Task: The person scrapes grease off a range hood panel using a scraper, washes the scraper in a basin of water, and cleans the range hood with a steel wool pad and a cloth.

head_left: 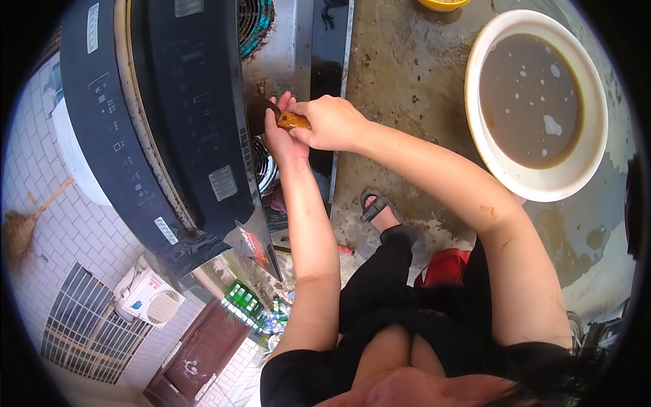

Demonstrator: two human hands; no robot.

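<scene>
Right hand [336, 123] clamped around a yellow-brown wooden handle [293, 121] with a dark metal blade [263, 106] at its far end. Left hand [285, 139], palm partly turned up, sits just beside it; thumb touches the tool near where handle meets blade, fingers reach past on the far side. Cannot tell whether those fingers close on anything.

Tool position: at the opened side of a large appliance with a glossy black glass front [183, 108], blade tip in shadow by the grey metal inner panel [288, 41]. Two round fan openings along that panel, a teal-stained one [256, 28] above the hands, a dark-grilled one [263, 163] below.

Ground: wet, stained concrete floor [407, 74]. Right of the hands, well apart, a round white plastic basin [472, 88] holds murky brown water [532, 102] with patches of foam. Part of a small yellow bowl [444, 5] at the upper edge. Dark strapped sandal [373, 205] on the person's foot.

Farther off: white outdoor air-conditioning unit [148, 298], straw broom [19, 234] against pale brick wall.
</scene>
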